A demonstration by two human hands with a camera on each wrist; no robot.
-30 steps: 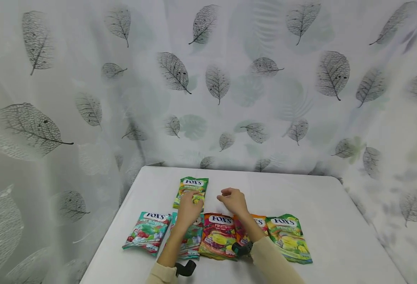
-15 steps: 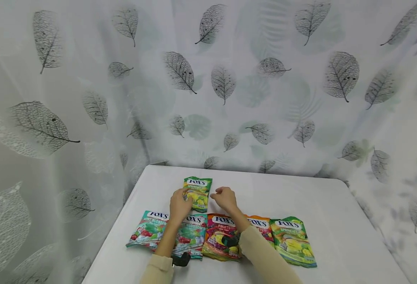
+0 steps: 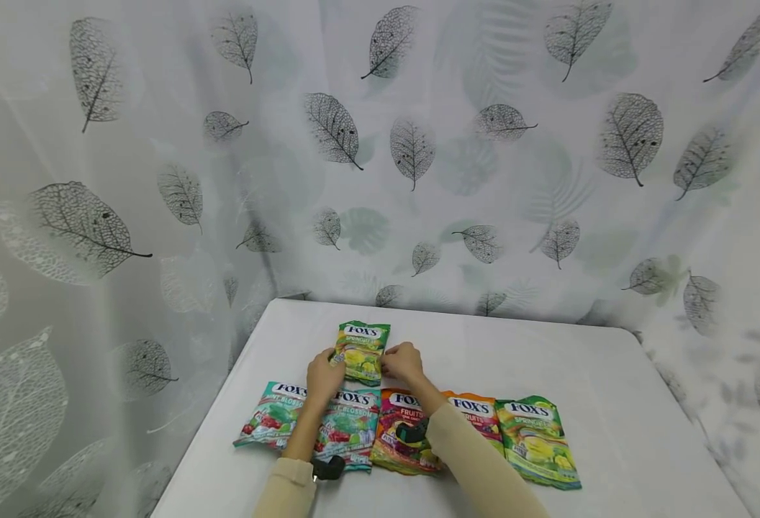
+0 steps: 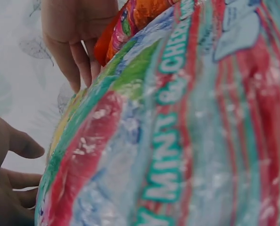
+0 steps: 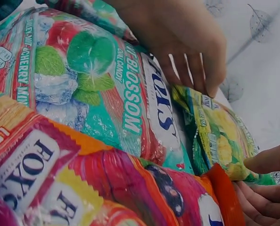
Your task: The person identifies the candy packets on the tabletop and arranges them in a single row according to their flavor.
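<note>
The green bag [image 3: 361, 352] is lying on the white table [image 3: 548, 360], alone behind the front row of bags and just beyond it. The left hand [image 3: 324, 377] is touching its left edge and the right hand [image 3: 403, 362] is touching its right edge, so the bag is sitting between the two hands. In the right wrist view the left fingers [image 5: 196, 70] are lying nearly straight over the bag's edge [image 5: 215, 136], and the right thumb [image 5: 267, 160] is pressing on its near corner with the other fingers curled under it; it looks like a pinch. The left hand is only resting on the bag, not closing around it.

Compared with one second ago, the left hand has slid from the top of the bag to its left side, and the right hand, which was hanging free to the right of the bag, has come in to its edge. The bag itself is staying in almost the same place.

In front of the hands the row is lying flat: two mint bags [image 3: 347, 428] at left, a red fruit bag [image 3: 401, 432], an orange bag [image 3: 480, 417] and another green one [image 3: 535, 439] at right. A leaf curtain [image 3: 419, 144] is hanging behind the table.
</note>
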